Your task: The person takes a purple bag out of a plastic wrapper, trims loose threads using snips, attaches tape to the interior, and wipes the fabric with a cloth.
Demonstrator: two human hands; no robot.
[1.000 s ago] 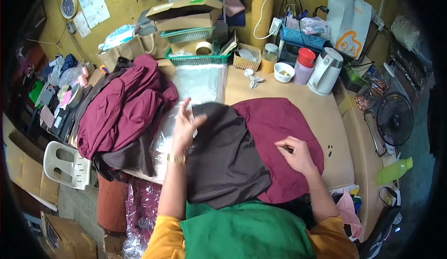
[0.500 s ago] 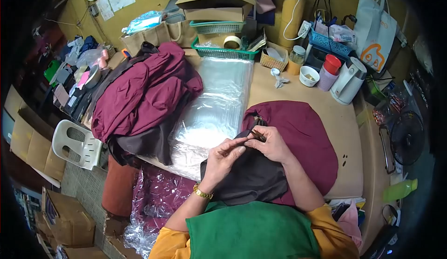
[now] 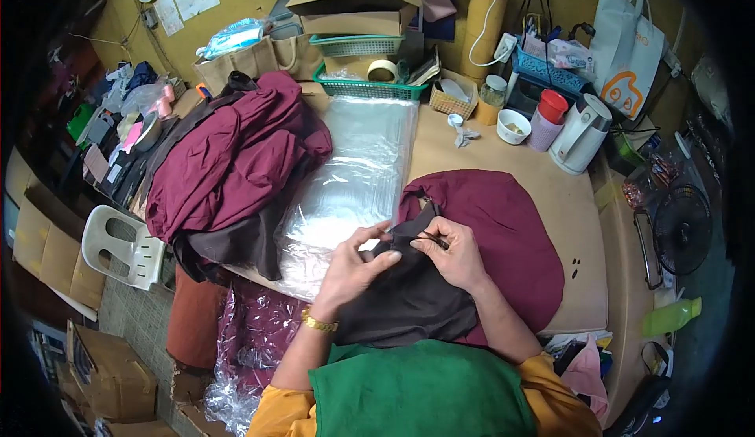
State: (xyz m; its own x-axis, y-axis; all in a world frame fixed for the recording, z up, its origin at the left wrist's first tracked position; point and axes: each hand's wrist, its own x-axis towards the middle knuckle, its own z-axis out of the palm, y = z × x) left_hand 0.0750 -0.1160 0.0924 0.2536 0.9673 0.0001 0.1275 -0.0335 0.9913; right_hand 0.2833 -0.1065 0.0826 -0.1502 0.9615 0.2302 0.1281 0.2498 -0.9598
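Observation:
A garment of maroon cloth (image 3: 511,240) with a black lining (image 3: 409,303) lies in front of me at the table's near side. My left hand (image 3: 354,268) pinches the raised black edge between thumb and fingers. Close beside it, my right hand (image 3: 454,258) is closed, its fingertips at the same black edge. A small dark tool, perhaps thread snips (image 3: 443,242), sits in the right hand, mostly hidden by the fingers.
Left of the garment is a stack of clear plastic bags (image 3: 366,154), then a heap of maroon and black clothing (image 3: 236,154). Along the back stand green baskets (image 3: 370,89), a white bowl (image 3: 513,126) and an electric kettle (image 3: 580,134). Several small dark bits (image 3: 576,268) lie on the right.
My left hand has moved down and left, apart from the right hand. A black flap now stands up between them. The dark tool has turned and shows less; the whole view shifted slightly.

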